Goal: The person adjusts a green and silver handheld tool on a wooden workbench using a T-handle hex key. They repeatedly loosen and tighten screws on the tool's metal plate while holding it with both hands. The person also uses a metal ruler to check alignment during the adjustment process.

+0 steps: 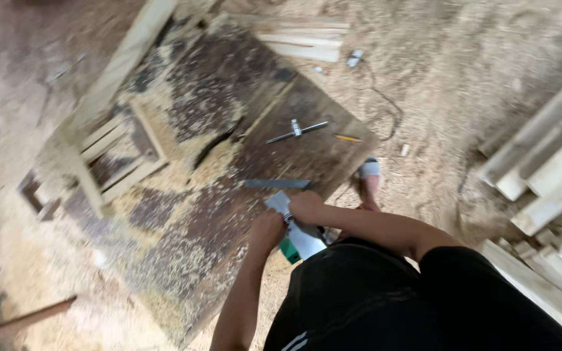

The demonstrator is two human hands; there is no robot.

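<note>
The left hand (266, 229) and the right hand (306, 205) both hold a hand power tool with a grey metal body and a green part (297, 238), close in front of the person's body in black clothes. The fingers of the left hand are closed around the lower side of the tool, near the green part. The fingers of the right hand are closed over its upper grey end. The tool is in the air above the near edge of a large dark wooden board covered with sawdust (183, 214).

On the board, just beyond the hands, lies a flat grey metal blade (276, 184). Farther away on the board lie a thin dark metal tool with a small cross piece (296, 131) and a yellow pencil (347, 138). On the left part of the board rests a pale wooden frame with slats (115, 153). To the right, on the sawdust floor, a stack of pale wooden planks (548, 169) is visible. The picture is a little blurred.
</note>
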